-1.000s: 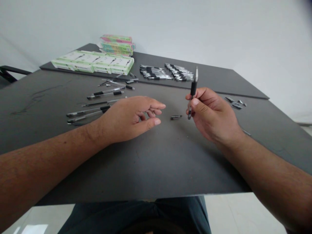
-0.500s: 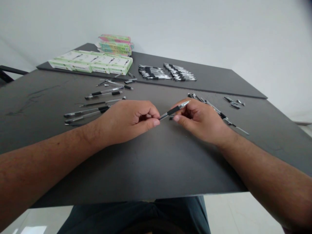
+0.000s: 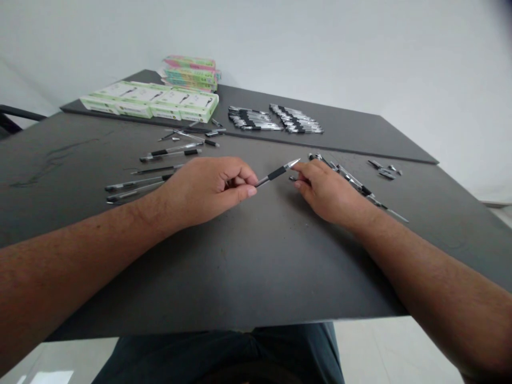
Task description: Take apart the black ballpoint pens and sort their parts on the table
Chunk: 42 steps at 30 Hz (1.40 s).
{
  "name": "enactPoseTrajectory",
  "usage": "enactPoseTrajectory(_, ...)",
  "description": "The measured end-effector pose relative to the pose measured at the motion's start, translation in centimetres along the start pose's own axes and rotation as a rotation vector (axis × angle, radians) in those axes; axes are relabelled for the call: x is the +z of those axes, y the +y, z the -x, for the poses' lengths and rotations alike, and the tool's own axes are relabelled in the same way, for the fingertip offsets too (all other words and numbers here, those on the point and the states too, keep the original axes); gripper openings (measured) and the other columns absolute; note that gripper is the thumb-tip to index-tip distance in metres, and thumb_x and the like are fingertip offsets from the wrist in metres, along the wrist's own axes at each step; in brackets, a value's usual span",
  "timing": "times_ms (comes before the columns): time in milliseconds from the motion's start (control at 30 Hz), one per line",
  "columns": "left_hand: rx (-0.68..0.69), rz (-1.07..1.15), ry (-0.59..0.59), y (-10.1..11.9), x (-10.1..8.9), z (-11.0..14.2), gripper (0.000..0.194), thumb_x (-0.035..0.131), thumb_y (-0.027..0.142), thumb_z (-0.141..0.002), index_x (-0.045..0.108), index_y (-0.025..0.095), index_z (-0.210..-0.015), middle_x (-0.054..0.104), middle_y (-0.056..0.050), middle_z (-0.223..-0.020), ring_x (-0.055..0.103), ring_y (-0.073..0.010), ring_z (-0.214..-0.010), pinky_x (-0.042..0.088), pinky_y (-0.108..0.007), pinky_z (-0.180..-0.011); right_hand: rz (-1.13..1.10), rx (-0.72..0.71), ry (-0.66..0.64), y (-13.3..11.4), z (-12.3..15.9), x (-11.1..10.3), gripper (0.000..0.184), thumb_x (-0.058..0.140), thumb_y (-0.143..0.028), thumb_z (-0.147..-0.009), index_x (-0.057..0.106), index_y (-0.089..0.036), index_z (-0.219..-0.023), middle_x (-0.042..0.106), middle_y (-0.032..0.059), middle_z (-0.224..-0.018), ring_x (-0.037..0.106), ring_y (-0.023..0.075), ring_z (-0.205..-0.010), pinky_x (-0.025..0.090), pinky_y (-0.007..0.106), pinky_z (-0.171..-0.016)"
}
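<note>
At 11 o'clock, far side of table (image 3: 248,277): row of white-and-green boxes (image 3: 150,98) with a pen printed on each lid; small print too blurred to read. Same for the pink-and-green stack (image 3: 190,72) just behind. Pen (image 3: 277,173) is mid-table at 12, between the hands, tip toward 2 o'clock. Left hand (image 3: 216,186): thumb and fingers pinched on pen's rear end. Right hand (image 3: 320,186): index fingertip right by the tip, contact unclear; thumb beside a small dark part (image 3: 293,179), can't tell if gripped. Loose pens (image 3: 136,189) at 10.
</note>
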State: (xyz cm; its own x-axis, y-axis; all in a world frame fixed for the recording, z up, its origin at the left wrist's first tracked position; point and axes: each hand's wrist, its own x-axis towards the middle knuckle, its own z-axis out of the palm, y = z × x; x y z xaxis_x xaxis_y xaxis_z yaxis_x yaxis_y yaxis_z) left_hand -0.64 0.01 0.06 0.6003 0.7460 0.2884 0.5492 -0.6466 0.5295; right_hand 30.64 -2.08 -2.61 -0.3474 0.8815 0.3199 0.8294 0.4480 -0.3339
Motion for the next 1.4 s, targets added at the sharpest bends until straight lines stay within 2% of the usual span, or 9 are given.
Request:
enactPoseTrajectory(67,-0.018,0.017,-0.025,-0.2,0.0,-0.1,0.028,0.075,0.04,-0.099,0.087,0.027,-0.12,0.089,-0.001,-0.094,0.082,-0.0224,-0.084,0.06,-0.033,-0.077,-0.111,0.048,0.088,0.0,0.0,-0.8,0.034,0.063,-0.023,-0.111,0.078,-0.021,-0.141,0.081,0.0129,-0.118,0.077,0.0301,-0.113,0.061,0.048,-0.106)
enactPoseTrajectory(200,-0.024,0.004,-0.019,-0.3,0.1,-0.3,0.033,0.074,0.041,-0.099,0.089,0.028,-0.125,0.092,-0.002,-0.1,0.085,-0.0243,-0.089,0.064,-0.036,-0.086,-0.534,0.177,0.17,-0.7,0.1,-2.1,0.026,0.069,-0.044,-0.114,0.073,-0.025,-0.132,0.074,0.0025,-0.091,0.074,0.0217,-0.078,0.064,0.04,-0.079)
enactPoseTrajectory(267,-0.019,-0.011,-0.011,-0.4,0.2,-0.3,0.03,0.074,0.041,-0.1,0.09,0.028,-0.122,0.092,-0.002,-0.099,0.085,-0.0243,-0.088,0.066,-0.037,-0.088,-0.695,0.168,0.213,-1.3,0.2,-2.2,0.03,0.073,-0.052,-0.112,0.072,-0.028,-0.13,0.075,0.0026,-0.095,0.077,0.0218,-0.083,0.066,0.039,-0.078)
enactPoseTrajectory(400,-0.012,-0.028,-0.002,-0.5,0.3,-0.4,0.029,0.074,0.042,-0.1,0.091,0.028,-0.119,0.091,-0.003,-0.098,0.085,-0.025,-0.087,0.066,-0.037,-0.085,-0.779,0.181,0.3,-2.2,0.2,-1.5,0.035,0.079,-0.057,-0.107,0.075,-0.03,-0.129,0.079,0.005,-0.106,0.081,0.0238,-0.1,0.07,0.039,-0.081)
enactPoseTrajectory(633,-0.053,-0.055,-0.073,0.1,0.0,-0.3,0.037,0.068,0.046,-0.101,0.09,0.026,-0.124,0.091,-0.005,-0.104,0.084,-0.0253,-0.093,0.064,-0.037,-0.092,-0.976,0.144,0.373,-1.9,0.0,-0.1,0.037,0.097,-0.055,-0.095,0.084,-0.031,-0.121,0.084,0.0021,-0.107,0.082,0.0196,-0.091,0.07,0.034,-0.075)
enactPoseTrajectory(833,-0.054,-0.058,-0.087,0.4,-0.1,-0.2,0.038,0.067,0.046,-0.101,0.091,0.028,-0.124,0.091,-0.005,-0.107,0.083,-0.0263,-0.096,0.063,-0.037,-0.09,-0.848,0.099,0.291,-1.9,0.5,0.0,0.034,0.093,-0.056,-0.1,0.091,-0.033,-0.125,0.086,0.0028,-0.106,0.08,0.0198,-0.085,0.069,0.038,-0.076)
enactPoseTrajectory(1033,-0.04,-0.051,-0.059,0.2,-0.1,-0.2,0.036,0.067,0.044,-0.101,0.09,0.027,-0.123,0.09,-0.005,-0.103,0.083,-0.0263,-0.094,0.062,-0.038,-0.091,-0.748,0.065,0.349,-1.9,0.8,-0.2,0.032,0.087,-0.06,-0.105,0.091,-0.032,-0.121,0.079,0.0008,-0.089,0.076,0.0199,-0.079,0.067,0.04,-0.077)
enactPoseTrajectory(1233,-0.065,-0.049,-0.026,0.1,-0.2,-0.3,0.035,0.068,0.044,-0.1,0.089,0.027,-0.123,0.089,-0.004,-0.1,0.082,-0.026,-0.091,0.062,-0.038,-0.091,-0.722,0.042,0.456,0.0,0.3,-0.1,0.03,0.078,-0.062,-0.11,0.087,-0.037,-0.124,0.076,0.0003,-0.088,0.078,0.0215,-0.077,0.069,0.042,-0.073)
enactPoseTrajectory(1400,-0.052,-0.051,-0.019,0.2,-0.2,-0.2,0.036,0.066,0.043,-0.1,0.089,0.026,-0.122,0.088,-0.004,-0.098,0.081,-0.0262,-0.089,0.061,-0.039,-0.089,-0.544,0.068,0.418,-0.7,0.4,-1.2,0.03,0.075,-0.059,-0.112,0.087,-0.032,-0.12,0.077,-0.0003,-0.084,0.079,0.0214,-0.074,0.067,0.042,-0.075)
